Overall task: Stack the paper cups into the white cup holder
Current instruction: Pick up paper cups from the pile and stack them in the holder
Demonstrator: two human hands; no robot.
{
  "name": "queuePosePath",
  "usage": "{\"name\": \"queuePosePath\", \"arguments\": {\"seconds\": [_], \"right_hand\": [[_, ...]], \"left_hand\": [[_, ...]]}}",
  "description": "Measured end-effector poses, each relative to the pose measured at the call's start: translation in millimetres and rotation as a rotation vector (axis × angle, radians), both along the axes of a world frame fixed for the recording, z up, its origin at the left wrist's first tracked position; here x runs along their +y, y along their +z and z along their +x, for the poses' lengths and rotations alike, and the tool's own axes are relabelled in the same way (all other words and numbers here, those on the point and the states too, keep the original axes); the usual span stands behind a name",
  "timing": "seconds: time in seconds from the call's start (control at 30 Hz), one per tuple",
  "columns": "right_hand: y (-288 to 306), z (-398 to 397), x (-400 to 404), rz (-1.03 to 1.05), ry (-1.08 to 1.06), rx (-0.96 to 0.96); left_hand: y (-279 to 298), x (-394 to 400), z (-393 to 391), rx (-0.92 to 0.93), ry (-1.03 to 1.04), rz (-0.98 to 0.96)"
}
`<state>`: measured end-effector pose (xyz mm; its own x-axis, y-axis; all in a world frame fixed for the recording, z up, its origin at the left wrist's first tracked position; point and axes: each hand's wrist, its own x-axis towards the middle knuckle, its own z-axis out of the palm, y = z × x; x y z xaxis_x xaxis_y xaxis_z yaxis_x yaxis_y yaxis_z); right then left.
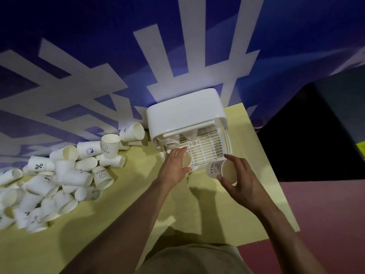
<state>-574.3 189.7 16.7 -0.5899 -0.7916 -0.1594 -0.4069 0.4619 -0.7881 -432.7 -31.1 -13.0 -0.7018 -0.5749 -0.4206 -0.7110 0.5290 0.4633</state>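
Backdrop and furniture
Blue banner (98, 56) with white lettering; pale yellow table (118, 224); reddish floor (325, 214); dim room.

I'm looking down on a pale yellow table (122, 220) that runs up against a blue and white backdrop at its far edge. On my left, a big loose pile of paper cups (59, 178) sprawls across the tabletop, most of them tipped on their sides, a few upright, some printed with "HELLO" and a smiley. Toward the far right corner I've got the white cup holder (185, 113) sitting directly on the table, its slatted tray (205, 153) reaching out toward me. Shadows fall across the near tabletop.
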Motion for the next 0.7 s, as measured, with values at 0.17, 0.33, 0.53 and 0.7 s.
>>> {"name": "queuePosePath", "arguments": {"seconds": [0.17,0.33,0.53,0.7], "right_hand": [[4,-4,-14,-0.002,0.012,0.002],[17,2,-49,-0.052,0.097,0.046],[12,15,-98,-0.095,0.329,0.168],[-23,29,-121,0.062,0.435,0.271]], "left_hand": [[-10,-13,-7,-0.053,0.045,0.117],[-10,-14,9,0.019,0.1,0.104],[21,5,73,0.178,0.178,0.05],[26,17,145,0.188,0.238,0.05]]}}
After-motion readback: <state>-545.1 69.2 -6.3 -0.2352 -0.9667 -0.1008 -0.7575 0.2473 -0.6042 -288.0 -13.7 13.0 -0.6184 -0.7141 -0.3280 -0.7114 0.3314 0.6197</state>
